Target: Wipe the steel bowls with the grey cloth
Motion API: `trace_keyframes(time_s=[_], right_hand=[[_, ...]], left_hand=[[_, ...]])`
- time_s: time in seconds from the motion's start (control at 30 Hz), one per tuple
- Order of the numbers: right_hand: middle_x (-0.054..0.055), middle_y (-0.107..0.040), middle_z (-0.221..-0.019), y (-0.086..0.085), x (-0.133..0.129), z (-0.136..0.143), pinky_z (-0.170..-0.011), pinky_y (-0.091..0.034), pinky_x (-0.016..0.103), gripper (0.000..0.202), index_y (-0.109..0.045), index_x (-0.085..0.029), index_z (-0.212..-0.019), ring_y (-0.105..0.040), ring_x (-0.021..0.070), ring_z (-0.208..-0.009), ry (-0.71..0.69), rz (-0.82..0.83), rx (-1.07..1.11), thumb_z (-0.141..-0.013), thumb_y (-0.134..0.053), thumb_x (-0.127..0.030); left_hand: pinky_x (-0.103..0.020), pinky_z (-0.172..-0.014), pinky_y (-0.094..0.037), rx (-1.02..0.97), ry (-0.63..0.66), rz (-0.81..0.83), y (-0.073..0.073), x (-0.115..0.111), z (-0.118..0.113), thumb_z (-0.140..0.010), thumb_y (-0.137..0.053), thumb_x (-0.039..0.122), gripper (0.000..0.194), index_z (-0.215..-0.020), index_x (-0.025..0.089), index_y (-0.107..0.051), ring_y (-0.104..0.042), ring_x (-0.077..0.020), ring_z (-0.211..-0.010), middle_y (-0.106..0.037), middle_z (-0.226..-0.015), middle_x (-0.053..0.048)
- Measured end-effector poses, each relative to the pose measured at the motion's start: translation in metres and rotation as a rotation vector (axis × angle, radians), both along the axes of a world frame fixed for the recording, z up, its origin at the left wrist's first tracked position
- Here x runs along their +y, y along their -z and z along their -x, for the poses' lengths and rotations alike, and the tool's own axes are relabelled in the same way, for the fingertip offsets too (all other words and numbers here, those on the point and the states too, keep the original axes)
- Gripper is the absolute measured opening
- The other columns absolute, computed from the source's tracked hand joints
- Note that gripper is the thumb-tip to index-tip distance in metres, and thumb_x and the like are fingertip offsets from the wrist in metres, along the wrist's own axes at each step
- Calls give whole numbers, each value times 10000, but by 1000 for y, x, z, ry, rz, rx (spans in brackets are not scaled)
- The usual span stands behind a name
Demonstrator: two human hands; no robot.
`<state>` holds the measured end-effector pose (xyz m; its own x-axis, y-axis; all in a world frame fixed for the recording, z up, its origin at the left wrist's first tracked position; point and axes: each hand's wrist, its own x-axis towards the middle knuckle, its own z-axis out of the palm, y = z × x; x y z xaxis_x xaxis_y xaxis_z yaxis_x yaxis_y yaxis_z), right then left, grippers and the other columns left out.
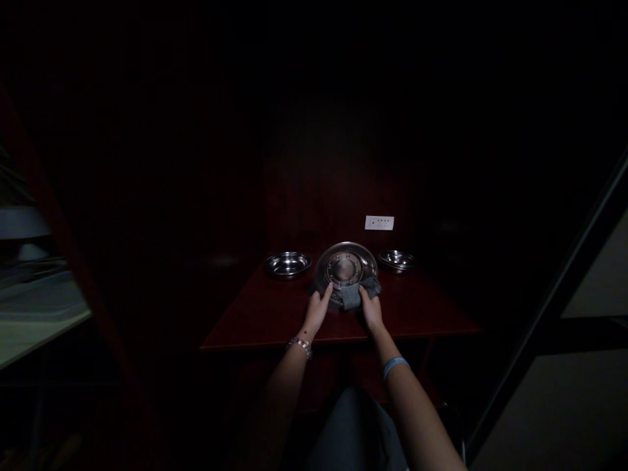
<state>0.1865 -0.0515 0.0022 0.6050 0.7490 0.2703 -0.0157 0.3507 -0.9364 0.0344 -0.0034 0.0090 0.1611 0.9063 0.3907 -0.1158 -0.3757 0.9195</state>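
A round, shiny metal plate (345, 268) is tilted up over the desk in front of me, with a ring of small marks around its centre. My left hand (318, 307) grips its lower left rim, thumb on the near face and the other fingers hidden behind. At the lower right rim, my right hand (371, 307) pinches a grey cloth (351, 297) against the plate. Part of the cloth bunches up above that thumb. Whether the plate's lower edge touches the desk, I cannot tell.
On the dark red desk (422, 307), a metal dish (288, 264) sits to the left and several stacked metal dishes (396, 260) to the right. A white socket panel (379, 223) is on the back wall. Far left stands a pale shelf (44, 330) with items on it.
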Motion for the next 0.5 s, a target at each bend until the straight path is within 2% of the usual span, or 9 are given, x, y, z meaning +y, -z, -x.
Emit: trace_keyframes(time_s=[0.13, 0.27, 0.37, 0.5], right_hand=[[92, -727, -1060, -3, -3, 2, -921, -475, 328, 483, -710, -126, -1032, -651, 256, -1030, 14, -25, -1, -729, -633, -495], [87, -727, -1062, -3, -3, 2, -908, -479, 323, 495, -704, -129, -1043, -654, 252, -1024, 12, -32, 24, -726, -631, -502], [84, -730, -1057, -2, -3, 2, -895, -482, 313, 494, -706, -131, -1035, -655, 250, -1021, 3, -22, 20, -725, -631, -508], [86, -715, -1104, -3, -2, 2, -915, -477, 316, 502, -696, -132, -1060, -645, 249, -1047, -13, -53, 26, -727, -633, -502]], left_hand=[[-362, -969, -457, 217, 26, -36, 2, -3, 0, -780, -638, 516, 495, -1080, 128, -697, -640, -265, -1086, -716, -1096, -139], [-373, -954, -443, 424, 5, -62, 2, -7, 2, -781, -617, 558, 494, -1066, 167, -716, -619, -292, -1125, -712, -1113, -134], [-354, -938, -442, 451, -17, -56, -1, -10, 2, -808, -587, 548, 462, -1030, 168, -728, -620, -294, -1127, -716, -1098, -142], [-330, -891, -462, 392, -46, -3, -5, -9, 2, -804, -588, 536, 437, -930, 145, -737, -655, -282, -1041, -744, -970, -136]])
